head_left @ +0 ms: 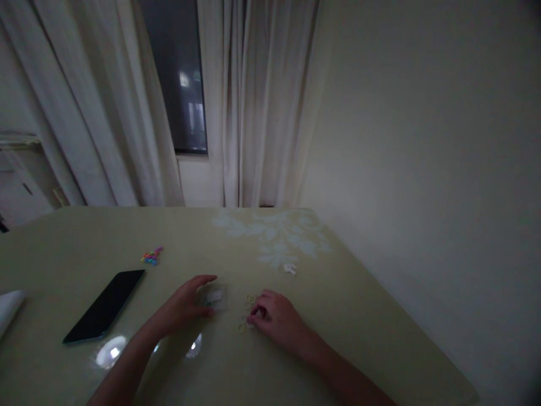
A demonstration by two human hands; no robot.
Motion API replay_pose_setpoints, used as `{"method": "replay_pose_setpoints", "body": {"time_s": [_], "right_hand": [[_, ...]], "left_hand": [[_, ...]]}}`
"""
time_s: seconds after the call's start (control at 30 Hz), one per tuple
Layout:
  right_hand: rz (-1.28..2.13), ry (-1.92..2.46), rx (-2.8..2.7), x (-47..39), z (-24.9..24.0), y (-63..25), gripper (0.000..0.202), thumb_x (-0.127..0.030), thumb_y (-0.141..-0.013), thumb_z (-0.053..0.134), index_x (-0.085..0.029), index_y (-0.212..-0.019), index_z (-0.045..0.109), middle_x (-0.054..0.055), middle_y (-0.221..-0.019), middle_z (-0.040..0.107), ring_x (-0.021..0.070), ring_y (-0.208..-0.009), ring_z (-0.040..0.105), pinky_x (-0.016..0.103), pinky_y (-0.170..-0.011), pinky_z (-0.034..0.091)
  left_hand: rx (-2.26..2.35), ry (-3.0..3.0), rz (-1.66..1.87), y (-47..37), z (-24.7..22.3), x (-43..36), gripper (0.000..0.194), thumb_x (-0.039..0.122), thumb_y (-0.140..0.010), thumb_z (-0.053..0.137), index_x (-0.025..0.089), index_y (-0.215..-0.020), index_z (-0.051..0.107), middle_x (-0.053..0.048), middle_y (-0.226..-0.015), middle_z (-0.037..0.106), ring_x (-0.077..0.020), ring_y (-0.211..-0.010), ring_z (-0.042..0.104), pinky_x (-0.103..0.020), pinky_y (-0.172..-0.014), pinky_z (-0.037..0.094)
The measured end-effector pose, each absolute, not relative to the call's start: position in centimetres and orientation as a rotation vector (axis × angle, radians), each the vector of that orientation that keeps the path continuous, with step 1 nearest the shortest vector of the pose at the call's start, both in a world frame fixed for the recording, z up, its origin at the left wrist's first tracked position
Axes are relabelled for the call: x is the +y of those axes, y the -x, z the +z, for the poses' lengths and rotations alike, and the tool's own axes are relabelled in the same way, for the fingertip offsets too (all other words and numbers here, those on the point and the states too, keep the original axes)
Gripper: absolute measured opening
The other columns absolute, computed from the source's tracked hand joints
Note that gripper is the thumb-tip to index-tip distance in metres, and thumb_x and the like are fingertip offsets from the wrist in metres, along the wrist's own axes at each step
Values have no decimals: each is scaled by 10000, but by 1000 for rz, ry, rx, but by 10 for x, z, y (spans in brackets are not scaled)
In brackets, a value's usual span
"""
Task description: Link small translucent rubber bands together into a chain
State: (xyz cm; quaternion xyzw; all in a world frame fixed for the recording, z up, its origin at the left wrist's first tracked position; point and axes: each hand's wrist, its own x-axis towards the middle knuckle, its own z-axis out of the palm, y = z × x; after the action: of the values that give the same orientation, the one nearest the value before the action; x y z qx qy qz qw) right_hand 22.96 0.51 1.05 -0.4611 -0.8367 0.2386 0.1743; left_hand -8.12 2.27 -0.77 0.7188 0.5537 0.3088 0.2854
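A small clear plastic box (220, 303) with something whitish inside rests on the table. My left hand (186, 301) curves round its left side, thumb at the near edge and fingers at the far edge. Several small pale yellow rings (241, 328) lie loosely to the right of the box. Over these rings, my right hand (276, 318) is closed in a pinch of thumb and fingertips. Whatever the pinch holds is too small and dim to make out.
Beyond my left hand lies a heap of small coloured beads (152, 256). A dark tablet (107, 304) is flat at the left, with a white object (9, 307) at the edge. Small white pieces (290, 269) lie farther back. The wall (422, 197) borders the table's right side.
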Motion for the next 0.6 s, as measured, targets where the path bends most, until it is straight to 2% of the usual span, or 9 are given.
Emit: {"method": "replay_pose_setpoints", "body": {"time_s": [0.07,0.13,0.2,0.27,0.3,0.47,0.6], "right_hand": [[616,1336,-2402,2,6,-224,130,-317,-907,736,-194,-941,762,49,-957,704,178,-857,651,259,-763,446],[562,1373,-2434,1,3,-221,90,-257,-899,702,-193,-945,745,54,-979,710,184,-874,653,267,-774,446],[519,1395,-2451,1,0,-220,82,-208,-899,658,-187,-942,725,58,-979,711,185,-876,651,270,-777,444],[475,1397,-2475,1,-3,-220,80,-205,-903,636,-178,-936,704,68,-970,707,193,-875,647,278,-772,442],[448,1397,-2499,1,-5,-220,79,-212,-902,633,-172,-935,692,76,-966,703,200,-872,644,285,-766,442],[293,1354,-2584,1,-11,-221,97,-196,-918,575,-150,-983,632,108,-984,670,225,-860,611,317,-750,432],[520,1279,-2421,2,0,-229,27,-196,-947,543,-181,-945,565,51,-931,630,179,-815,572,284,-722,403]], "left_hand": [[1492,-1980,827,77,-7,22,657,387,-699,811,279,-1331,667,-101,-1406,682,-352,-1297,621,-516,-1108,479],[1529,-2085,871,66,-6,20,620,408,-730,810,268,-1320,680,-111,-1396,684,-358,-1302,605,-521,-1112,462],[1561,-2206,951,48,-4,18,441,390,-843,729,267,-1266,713,-107,-1330,713,-335,-1263,618,-498,-1086,463],[1542,-2317,905,27,-4,13,222,299,-919,646,276,-1098,776,-81,-1178,761,-289,-1118,672,-443,-996,488],[1518,-2376,814,17,-4,10,180,269,-926,638,286,-1017,792,-64,-1108,772,-277,-1057,682,-421,-938,489],[1465,-2551,518,-13,-7,-4,215,152,-921,633,291,-968,790,-36,-1021,763,-250,-1016,658,-386,-896,406],[1489,-2563,428,-16,-8,-6,194,128,-931,628,262,-922,767,-33,-978,757,-254,-987,658,-385,-861,376]]}}
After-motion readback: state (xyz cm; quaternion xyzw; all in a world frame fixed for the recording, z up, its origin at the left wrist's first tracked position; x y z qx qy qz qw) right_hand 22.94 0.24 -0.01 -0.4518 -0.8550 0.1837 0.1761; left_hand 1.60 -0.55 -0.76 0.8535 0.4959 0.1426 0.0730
